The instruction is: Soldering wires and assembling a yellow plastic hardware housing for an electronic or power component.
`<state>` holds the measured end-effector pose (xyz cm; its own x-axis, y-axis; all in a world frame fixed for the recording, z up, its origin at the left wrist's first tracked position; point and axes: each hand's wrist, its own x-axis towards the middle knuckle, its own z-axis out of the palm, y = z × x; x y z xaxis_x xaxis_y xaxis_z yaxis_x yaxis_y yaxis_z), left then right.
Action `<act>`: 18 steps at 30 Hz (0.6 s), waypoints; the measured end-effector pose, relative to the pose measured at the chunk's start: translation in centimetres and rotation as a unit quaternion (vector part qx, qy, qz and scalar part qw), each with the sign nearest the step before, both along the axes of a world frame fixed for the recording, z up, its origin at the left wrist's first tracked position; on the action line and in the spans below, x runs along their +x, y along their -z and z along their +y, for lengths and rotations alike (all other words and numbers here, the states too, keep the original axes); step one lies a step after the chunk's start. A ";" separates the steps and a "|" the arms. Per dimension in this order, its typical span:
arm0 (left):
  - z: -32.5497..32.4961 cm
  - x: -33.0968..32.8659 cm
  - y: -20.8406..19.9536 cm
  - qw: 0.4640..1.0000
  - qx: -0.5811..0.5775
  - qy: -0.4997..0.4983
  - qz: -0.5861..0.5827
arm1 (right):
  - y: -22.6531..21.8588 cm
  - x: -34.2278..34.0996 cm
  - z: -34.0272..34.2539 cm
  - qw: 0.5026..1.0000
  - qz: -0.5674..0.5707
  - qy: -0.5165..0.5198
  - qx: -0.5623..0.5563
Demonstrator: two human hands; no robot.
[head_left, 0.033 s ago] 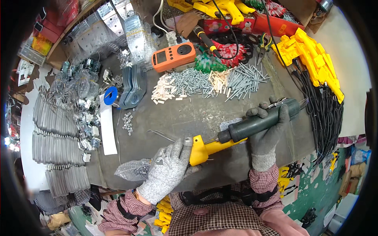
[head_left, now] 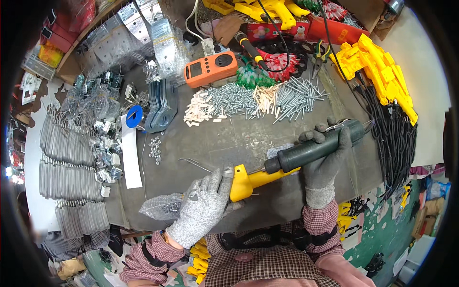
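Both hands wear grey work gloves. My left hand (head_left: 203,203) is closed on the left end of a yellow plastic handle housing (head_left: 242,184), its thumb hidden under the piece. Thin bent metal rods (head_left: 196,164) stick out to the left past its fingers. My right hand (head_left: 327,162) wraps round a dark green electric screwdriver (head_left: 313,148), tilted with its nose down to the left. The screwdriver's thin bit meets the housing near its raised yellow end; the exact contact is too small to make out. Part of the housing runs beneath the screwdriver. A clear plastic bag (head_left: 162,206) of small parts lies beside my left wrist.
Screws (head_left: 229,101) and pale pegs (head_left: 198,107) lie heaped behind my hands, near an orange meter (head_left: 210,68). Metal plates (head_left: 67,177) are stacked at left by a blue spool (head_left: 135,116). Yellow housings (head_left: 382,67) and black cords (head_left: 394,138) lie at right.
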<state>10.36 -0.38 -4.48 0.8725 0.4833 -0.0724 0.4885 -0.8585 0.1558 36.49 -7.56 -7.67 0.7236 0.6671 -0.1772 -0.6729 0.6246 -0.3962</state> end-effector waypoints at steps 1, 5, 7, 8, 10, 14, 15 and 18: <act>0.0 0.1 -0.1 1.000 0.000 0.001 0.000 | -0.3 -0.1 0.0 1.000 0.013 -0.002 0.007; 0.0 0.1 -0.6 0.999 -0.022 -0.025 0.017 | -0.1 -0.4 0.5 0.999 0.034 -0.010 0.022; 0.0 -0.3 -0.9 0.998 -0.023 -0.047 0.031 | -0.1 -0.7 1.0 0.999 0.013 -0.022 0.019; 0.0 -0.3 -1.2 0.999 -0.007 -0.028 -0.013 | -0.3 -0.8 1.2 0.999 -0.011 -0.028 0.015; 1.1 -1.3 -2.0 0.998 0.023 -0.022 -0.051 | -0.3 -0.4 0.6 0.999 -0.021 -0.039 0.018; 7.3 -6.6 -2.9 0.952 0.038 -0.254 -0.169 | 0.3 0.0 0.0 0.998 -0.057 -0.040 -0.003; 8.9 -8.6 -2.0 0.960 0.015 -0.230 -0.157 | 0.4 0.1 0.0 0.997 -0.059 -0.051 0.024; 10.5 -11.0 0.6 0.975 0.022 -0.180 -0.130 | 1.2 0.4 -0.2 0.996 -0.061 -0.057 0.019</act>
